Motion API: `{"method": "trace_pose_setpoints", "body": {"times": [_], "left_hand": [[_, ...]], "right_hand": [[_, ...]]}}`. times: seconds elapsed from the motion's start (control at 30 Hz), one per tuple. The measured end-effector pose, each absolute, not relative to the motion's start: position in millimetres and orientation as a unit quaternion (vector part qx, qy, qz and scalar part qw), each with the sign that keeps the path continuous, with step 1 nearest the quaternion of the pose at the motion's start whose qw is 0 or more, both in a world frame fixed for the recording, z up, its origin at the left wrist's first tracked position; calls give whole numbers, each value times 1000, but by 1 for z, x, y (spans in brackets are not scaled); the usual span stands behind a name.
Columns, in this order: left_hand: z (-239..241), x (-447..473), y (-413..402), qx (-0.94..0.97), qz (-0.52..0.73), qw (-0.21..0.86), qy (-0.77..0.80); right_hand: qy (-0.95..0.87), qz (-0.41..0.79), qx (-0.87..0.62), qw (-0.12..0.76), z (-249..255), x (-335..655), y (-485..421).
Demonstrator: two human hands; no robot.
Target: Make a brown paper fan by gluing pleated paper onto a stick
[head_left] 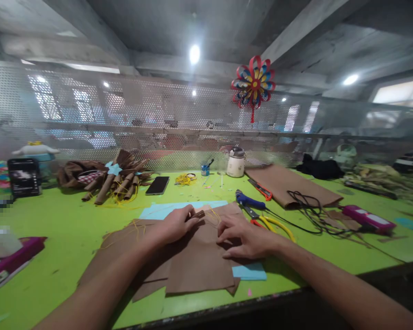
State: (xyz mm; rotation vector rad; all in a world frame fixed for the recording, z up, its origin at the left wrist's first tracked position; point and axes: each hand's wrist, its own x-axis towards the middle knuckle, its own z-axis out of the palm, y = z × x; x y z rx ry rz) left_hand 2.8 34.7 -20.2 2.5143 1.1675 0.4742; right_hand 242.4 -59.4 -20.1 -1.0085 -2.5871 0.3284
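My left hand [180,223] is closed on a small brown paper roll [198,214], whose end sticks out past the thumb. My right hand [242,236] rests on the near sheet of brown paper [201,270], its fingers bent and apart with nothing seen in them. More brown sheets lie underneath and to the left. Light blue paper [249,271] shows below the stack, and yellow raffia-like strands [137,229] lie across it. Beyond my right hand are a blue glue gun [249,200] and yellow-handled scissors [277,227].
Brown paper rolls [124,181] with a blue star, a phone [157,185] and a white jar [236,164] stand or lie along the back. A red cutter [261,190], folded brown paper [292,185], a black cable [309,213] and a purple power strip [368,219] are on the right.
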Motion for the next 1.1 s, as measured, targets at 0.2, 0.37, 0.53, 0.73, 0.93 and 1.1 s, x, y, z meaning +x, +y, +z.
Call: {"method": "trace_pose_setpoints", "body": {"times": [0.2, 0.37, 0.53, 0.73, 0.93, 1.1], "left_hand": [[-19, 3, 36, 890, 150, 159, 400], [-19, 3, 39, 894, 134, 160, 396], [-19, 3, 39, 897, 134, 160, 390], [-16, 3, 34, 895, 140, 171, 386], [-13, 4, 28, 895, 145, 167, 388], [-13, 4, 26, 903, 138, 139, 383]], "right_hand": [[-910, 114, -358, 174, -19, 242, -61], [-910, 113, -357, 178, -18, 242, -62], [-908, 115, -361, 177, -18, 242, -63], [-909, 117, -360, 174, -14, 240, -64], [-909, 110, -362, 175, -14, 241, -64], [-912, 98, -356, 178, -15, 242, -64]]}}
